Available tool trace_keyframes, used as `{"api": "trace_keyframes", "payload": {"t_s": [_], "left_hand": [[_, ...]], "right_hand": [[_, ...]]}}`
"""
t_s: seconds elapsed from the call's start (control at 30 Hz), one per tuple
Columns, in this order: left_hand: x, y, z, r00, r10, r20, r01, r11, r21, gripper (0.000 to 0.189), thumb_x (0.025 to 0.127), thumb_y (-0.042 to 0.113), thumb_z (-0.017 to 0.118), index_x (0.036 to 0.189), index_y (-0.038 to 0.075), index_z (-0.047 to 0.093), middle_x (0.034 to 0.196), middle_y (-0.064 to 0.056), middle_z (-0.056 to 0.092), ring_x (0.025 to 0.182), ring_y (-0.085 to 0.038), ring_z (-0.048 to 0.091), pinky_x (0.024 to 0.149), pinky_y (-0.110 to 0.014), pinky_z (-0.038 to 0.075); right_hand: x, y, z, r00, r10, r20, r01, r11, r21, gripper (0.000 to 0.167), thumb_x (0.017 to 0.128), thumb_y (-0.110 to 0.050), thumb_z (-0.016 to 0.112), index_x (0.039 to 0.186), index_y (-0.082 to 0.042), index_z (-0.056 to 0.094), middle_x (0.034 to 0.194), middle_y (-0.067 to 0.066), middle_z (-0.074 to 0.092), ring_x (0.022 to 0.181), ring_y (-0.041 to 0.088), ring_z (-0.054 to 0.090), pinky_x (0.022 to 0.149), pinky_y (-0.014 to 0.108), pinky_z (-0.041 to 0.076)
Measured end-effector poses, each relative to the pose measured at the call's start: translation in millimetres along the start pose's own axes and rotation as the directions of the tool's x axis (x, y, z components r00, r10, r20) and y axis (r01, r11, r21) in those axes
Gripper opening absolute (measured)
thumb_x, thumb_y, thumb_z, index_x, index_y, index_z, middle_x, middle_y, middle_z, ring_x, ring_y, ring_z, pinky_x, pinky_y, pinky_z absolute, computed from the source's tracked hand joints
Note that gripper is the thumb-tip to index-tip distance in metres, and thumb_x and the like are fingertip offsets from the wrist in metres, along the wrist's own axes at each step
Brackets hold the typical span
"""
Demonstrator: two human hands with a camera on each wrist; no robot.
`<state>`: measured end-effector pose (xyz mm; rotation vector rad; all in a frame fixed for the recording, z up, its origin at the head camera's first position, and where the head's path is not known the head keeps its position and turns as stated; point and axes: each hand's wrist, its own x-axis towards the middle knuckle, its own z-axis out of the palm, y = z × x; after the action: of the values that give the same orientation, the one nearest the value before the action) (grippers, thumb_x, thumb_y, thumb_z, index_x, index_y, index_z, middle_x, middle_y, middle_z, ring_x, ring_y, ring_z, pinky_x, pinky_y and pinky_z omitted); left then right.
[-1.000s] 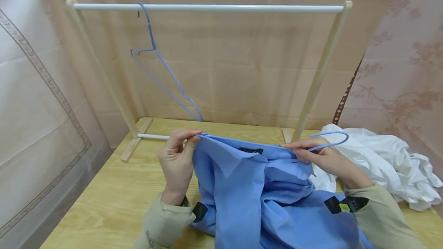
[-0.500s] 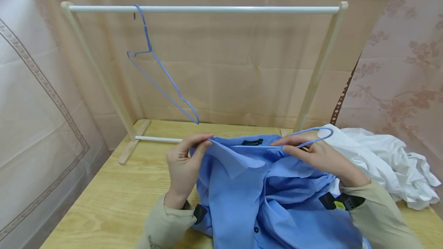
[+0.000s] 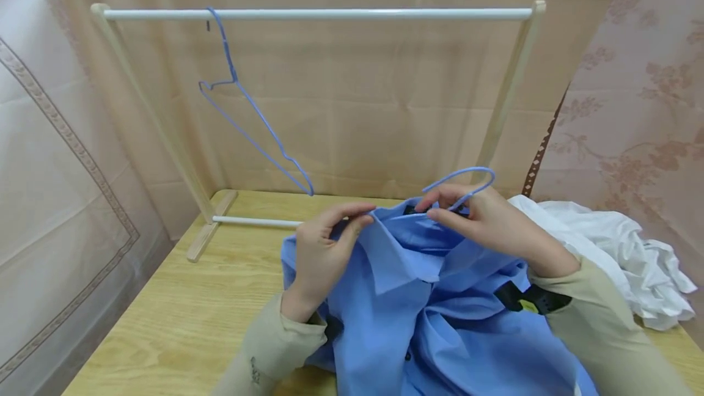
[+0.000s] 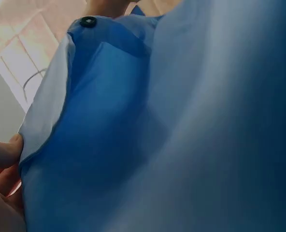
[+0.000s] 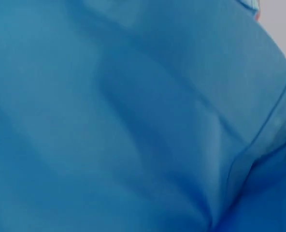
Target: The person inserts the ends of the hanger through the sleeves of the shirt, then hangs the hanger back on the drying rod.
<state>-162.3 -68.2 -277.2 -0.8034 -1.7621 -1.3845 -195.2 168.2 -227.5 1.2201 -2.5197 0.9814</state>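
A blue button shirt (image 3: 379,316) lies bunched at the table's front, its collar (image 3: 396,261) lifted toward the rack. My left hand (image 3: 324,249) pinches the collar's left edge between thumb and fingers. At the collar's other side, my right hand (image 3: 484,219) has thumb and forefinger on the neckline and the hanger's neck. The blue hanger's hook (image 3: 484,170) arches up above that hand; its lower body is hidden by the shirt. In the left wrist view, blue cloth (image 4: 109,96) and a dark button (image 4: 88,21) show. Shirt fabric (image 5: 133,116) fills most of the right wrist view.
Behind the hands stands a clothes rack (image 3: 330,14) with a white rail and pale wooden legs. A second blue hanger (image 3: 258,115) hangs near the rail's left end. Crumpled white cloth (image 3: 599,249) lies at the right of the wooden table (image 3: 181,316).
My left hand has moved right along with the collar's edge. My right hand has shifted left and up with the hanger hook, so the hands are closer together and the collar is less stretched.
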Motion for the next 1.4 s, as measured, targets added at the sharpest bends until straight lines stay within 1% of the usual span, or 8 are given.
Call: {"api": "trace_keyframes", "payload": {"t_s": [0.13, 0.37, 0.53, 0.67, 0.8, 1.07, 1.2, 1.4], "left_hand": [[6.2, 3.5, 5.9, 0.999, 0.029, 0.025, -0.028, 0.999, -0.018, 0.015, 0.080, 0.005, 0.067, 0.095, 0.001, 0.069, 0.090, -0.009, 0.069, 0.086, -0.014, 0.065, 0.075, -0.025, 0.051], [6.7, 1.4, 17.0, 0.988, 0.107, 0.110, -0.112, 0.993, 0.042, 0.020, 0.081, 0.007, 0.067, 0.100, 0.001, 0.066, 0.096, -0.009, 0.068, 0.091, -0.014, 0.064, 0.078, -0.022, 0.050], [-1.3, -4.7, 15.9, 0.981, 0.006, 0.193, -0.050, 0.973, 0.225, 0.025, 0.084, 0.015, 0.064, 0.107, 0.005, 0.063, 0.100, -0.005, 0.065, 0.090, -0.011, 0.062, 0.076, -0.020, 0.049], [-5.3, -9.1, 12.9, 0.970, -0.105, 0.220, -0.001, 0.901, 0.434, 0.027, 0.086, 0.027, 0.062, 0.106, 0.011, 0.064, 0.096, 0.000, 0.066, 0.081, -0.009, 0.061, 0.071, -0.025, 0.049], [-7.4, -11.8, 9.5, 0.947, -0.181, 0.266, 0.017, 0.855, 0.519, 0.025, 0.085, 0.033, 0.063, 0.101, 0.015, 0.066, 0.089, 0.003, 0.067, 0.079, -0.011, 0.060, 0.073, -0.031, 0.047], [-12.0, -17.5, -1.8, 0.905, -0.215, 0.366, 0.055, 0.914, 0.401, 0.023, 0.086, 0.028, 0.062, 0.104, 0.015, 0.064, 0.099, 0.004, 0.063, 0.089, -0.008, 0.057, 0.077, -0.026, 0.047], [-15.5, -21.6, -6.0, 0.924, -0.203, 0.323, 0.082, 0.932, 0.352, 0.018, 0.087, 0.026, 0.062, 0.100, 0.014, 0.065, 0.094, 0.003, 0.063, 0.079, -0.006, 0.055, 0.067, -0.023, 0.045], [-14.4, -26.6, -15.6, 0.956, -0.144, 0.254, 0.064, 0.952, 0.301, 0.013, 0.084, 0.021, 0.065, 0.094, 0.013, 0.066, 0.085, 0.003, 0.061, 0.071, -0.005, 0.050, 0.058, -0.021, 0.042]], "right_hand": [[5.3, -8.6, 2.9, 0.999, -0.016, -0.052, 0.015, 0.999, -0.028, 0.018, 0.088, -0.008, 0.059, 0.103, -0.015, 0.066, 0.093, -0.004, 0.066, 0.072, 0.003, 0.054, 0.057, 0.021, 0.043], [7.2, -13.0, 17.8, 0.981, -0.087, -0.171, 0.071, 0.993, -0.098, 0.021, 0.084, -0.006, 0.063, 0.103, -0.014, 0.064, 0.084, -0.006, 0.064, 0.057, 0.000, 0.047, 0.048, 0.018, 0.037], [2.0, -8.4, 29.0, 0.969, -0.102, -0.224, 0.077, 0.990, -0.119, 0.020, 0.084, -0.007, 0.064, 0.102, -0.014, 0.063, 0.072, -0.009, 0.059, 0.052, -0.002, 0.044, 0.047, 0.017, 0.038], [-2.2, -4.9, 35.0, 0.968, -0.090, -0.236, 0.064, 0.991, -0.115, 0.019, 0.084, -0.006, 0.063, 0.101, -0.014, 0.064, 0.065, -0.010, 0.053, 0.050, -0.001, 0.042, 0.046, 0.016, 0.037], [-6.1, -2.2, 38.2, 0.971, -0.091, -0.221, 0.068, 0.992, -0.106, 0.013, 0.085, -0.004, 0.060, 0.095, -0.011, 0.065, 0.074, -0.005, 0.061, 0.050, 0.000, 0.041, 0.046, 0.015, 0.036], [-13.9, 2.0, 39.7, 0.970, -0.130, -0.205, 0.108, 0.987, -0.116, 0.016, 0.084, 0.001, 0.060, 0.095, -0.009, 0.064, 0.093, -0.001, 0.066, 0.069, 0.002, 0.054, 0.057, 0.020, 0.044], [-19.1, 2.7, 34.2, 0.978, -0.131, -0.165, 0.108, 0.984, -0.138, 0.016, 0.084, 0.000, 0.060, 0.094, -0.011, 0.062, 0.101, -0.002, 0.065, 0.084, 0.007, 0.058, 0.066, 0.021, 0.045], [-33.2, 20.4, 9.6, 0.990, 0.021, -0.137, -0.021, 1.000, -0.001, 0.030, 0.090, 0.000, 0.050, 0.116, -0.011, 0.059, 0.111, 0.004, 0.062, 0.103, 0.003, 0.054, 0.086, 0.012, 0.038]]}}
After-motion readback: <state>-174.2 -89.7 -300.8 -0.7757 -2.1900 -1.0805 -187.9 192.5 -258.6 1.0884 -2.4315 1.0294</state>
